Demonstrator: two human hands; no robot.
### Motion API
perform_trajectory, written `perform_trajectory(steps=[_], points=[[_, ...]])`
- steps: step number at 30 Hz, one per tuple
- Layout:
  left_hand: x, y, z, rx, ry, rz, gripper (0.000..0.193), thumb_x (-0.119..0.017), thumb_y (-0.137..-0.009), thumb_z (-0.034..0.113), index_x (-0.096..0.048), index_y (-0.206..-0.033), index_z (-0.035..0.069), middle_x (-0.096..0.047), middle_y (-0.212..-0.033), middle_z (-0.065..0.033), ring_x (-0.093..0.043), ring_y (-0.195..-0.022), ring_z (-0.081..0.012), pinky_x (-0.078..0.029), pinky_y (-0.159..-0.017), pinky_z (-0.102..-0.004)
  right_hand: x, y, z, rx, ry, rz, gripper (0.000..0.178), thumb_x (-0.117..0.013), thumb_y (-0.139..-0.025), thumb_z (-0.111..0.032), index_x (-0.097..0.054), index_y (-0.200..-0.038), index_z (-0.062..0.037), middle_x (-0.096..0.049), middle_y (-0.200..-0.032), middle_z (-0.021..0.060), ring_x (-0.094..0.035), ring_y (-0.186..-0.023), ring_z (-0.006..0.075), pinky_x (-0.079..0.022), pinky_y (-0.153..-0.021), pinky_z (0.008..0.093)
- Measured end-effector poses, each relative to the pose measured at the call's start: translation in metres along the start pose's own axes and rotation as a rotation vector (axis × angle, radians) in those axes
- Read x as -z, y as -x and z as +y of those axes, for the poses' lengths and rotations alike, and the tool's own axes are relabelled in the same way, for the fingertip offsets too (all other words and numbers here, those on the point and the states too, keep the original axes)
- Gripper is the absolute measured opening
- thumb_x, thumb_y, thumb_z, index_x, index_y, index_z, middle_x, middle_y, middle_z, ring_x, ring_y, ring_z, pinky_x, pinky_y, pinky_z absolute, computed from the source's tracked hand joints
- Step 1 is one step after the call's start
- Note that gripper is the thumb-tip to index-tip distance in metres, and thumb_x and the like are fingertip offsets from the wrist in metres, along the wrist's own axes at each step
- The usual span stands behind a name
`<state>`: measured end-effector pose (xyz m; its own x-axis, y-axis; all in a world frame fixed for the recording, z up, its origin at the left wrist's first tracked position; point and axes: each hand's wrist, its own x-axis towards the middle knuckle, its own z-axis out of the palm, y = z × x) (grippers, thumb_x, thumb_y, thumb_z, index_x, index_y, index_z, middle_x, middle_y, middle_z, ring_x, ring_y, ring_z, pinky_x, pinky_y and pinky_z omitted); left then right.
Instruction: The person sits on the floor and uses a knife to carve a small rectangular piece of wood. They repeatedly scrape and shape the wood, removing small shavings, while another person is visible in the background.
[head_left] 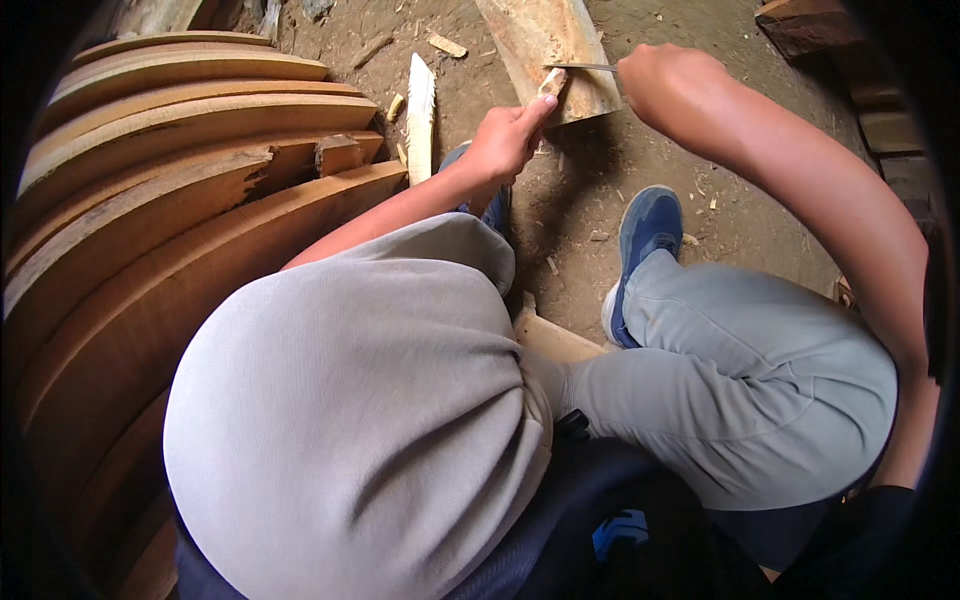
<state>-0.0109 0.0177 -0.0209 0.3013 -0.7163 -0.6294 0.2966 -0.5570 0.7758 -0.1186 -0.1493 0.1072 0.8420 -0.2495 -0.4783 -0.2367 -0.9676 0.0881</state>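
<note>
My left hand [508,142] is closed on a small pale piece of wood [552,82], with the thumb lying along it. The wood's far end is over a flat wooden board [528,28]. From the right, my right hand [668,88] grips a knife, its handle hidden in the fist. The thin blade [590,66] points left across the board, and its tip is at the upper end of the small piece. Whether the edge is cutting into the wood cannot be made out.
Thick planks [200,120] stand stacked along the left side. A notched pale wood strip [420,115] lies beside them. Wood chips scatter over the dirt floor [740,190]. My blue shoe [652,225] rests below the board, and dark timber [800,25] is at the far right.
</note>
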Motion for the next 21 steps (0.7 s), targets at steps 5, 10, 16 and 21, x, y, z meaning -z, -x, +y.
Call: perform_trajectory(steps=[5,10,16,21], points=[[0.0,-0.004,-0.004,0.015,0.012,-0.025,0.057,-0.055,-0.091,0.051,-0.049,-0.054,0.008,-0.041,-0.046,0.0004,-0.036,-0.036,-0.01,-0.025,-0.035,-0.0285,0.007,-0.005,0.01,-0.016,0.011,-0.102,0.022,-0.049,-0.084,-0.009,-0.067,-0.084,0.0035,-0.067,-0.086,0.0224,-0.067,-0.079,0.0366,-0.054,-0.069,0.0444],[0.002,-0.008,-0.012,0.014,0.01,0.0,0.057,-0.055,-0.09,0.052,-0.049,-0.055,0.008,-0.042,-0.047,0.0003,-0.036,-0.037,-0.0095,-0.025,-0.036,-0.0283,0.022,0.002,0.001,-0.096,-0.018,-0.2,0.035,-0.042,-0.094,-0.02,-0.067,-0.085,0.0027,-0.066,-0.088,0.0216,-0.066,-0.081,0.0372,-0.053,-0.074,0.046],[0.001,-0.004,-0.006,0.007,-0.002,-0.018,0.057,-0.055,-0.09,0.052,-0.05,-0.056,0.007,-0.042,-0.048,0.0002,-0.037,-0.039,-0.0092,-0.027,-0.038,-0.028,0.015,0.005,0.004,-0.069,0.011,-0.155,0.036,-0.041,-0.096,-0.021,-0.066,-0.086,0.003,-0.066,-0.088,0.0217,-0.065,-0.084,0.0374,-0.053,-0.075,0.0464],[0.004,-0.007,-0.014,0.009,0.008,0.007,0.057,-0.055,-0.09,0.052,-0.051,-0.056,0.007,-0.043,-0.049,-0.0002,-0.038,-0.04,-0.0098,-0.027,-0.038,-0.028,0.008,0.004,-0.003,-0.078,-0.005,-0.121,0.021,-0.051,-0.079,-0.003,-0.069,-0.088,0.0021,-0.068,-0.087,0.0208,-0.068,-0.082,0.0344,-0.055,-0.07,0.0427]])
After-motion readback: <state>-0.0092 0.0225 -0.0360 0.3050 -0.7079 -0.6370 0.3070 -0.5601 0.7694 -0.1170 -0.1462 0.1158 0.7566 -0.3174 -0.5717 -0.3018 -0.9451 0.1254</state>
